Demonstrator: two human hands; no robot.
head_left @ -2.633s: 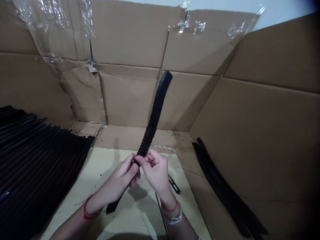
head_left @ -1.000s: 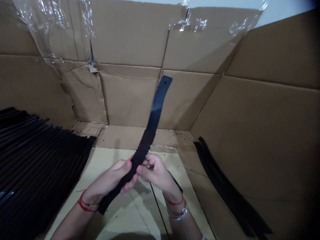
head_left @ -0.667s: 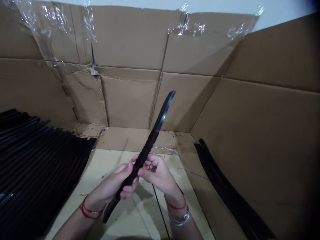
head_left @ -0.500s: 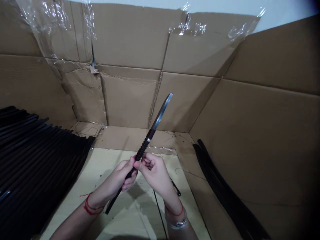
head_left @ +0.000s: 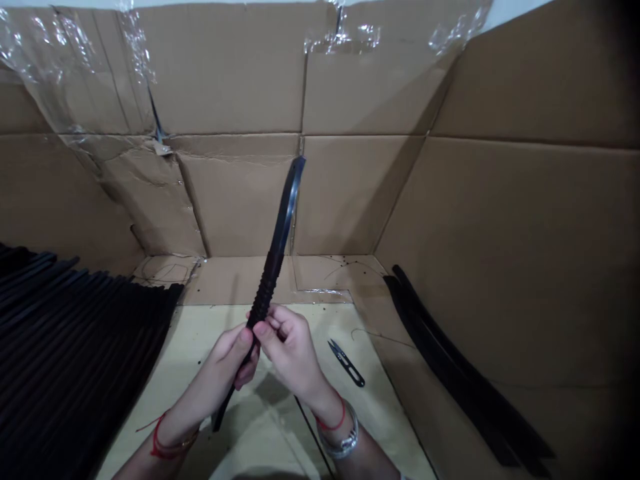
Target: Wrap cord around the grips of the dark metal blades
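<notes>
A long, slightly curved black strip (head_left: 285, 213) slants upward in front of me, its upper end glossy. Ridged dark wrapping (head_left: 263, 297) circles its middle, just above my fingers. Below that wrapping, my left hand (head_left: 227, 357) is closed around the strip, whose lower end sticks out under the palm. My right hand (head_left: 290, 347) is closed too, thumb and curled fingers pinching at the wrapping's lower end. A thin black cord (head_left: 313, 430) runs down from beneath my right wrist; its upper part is hidden.
Many black strips (head_left: 85, 373) lie stacked at the left. Two or so more curved strips (head_left: 440, 360) rest at the right. Small thread snips (head_left: 347, 363) lie on the pale board (head_left: 185, 347). Taped cardboard walls (head_left: 240, 73) enclose the back and sides.
The strip now stands more upright, with its tip farther left. Both hands have shifted slightly left in view, and the snips show in full. The camera's view has also moved.
</notes>
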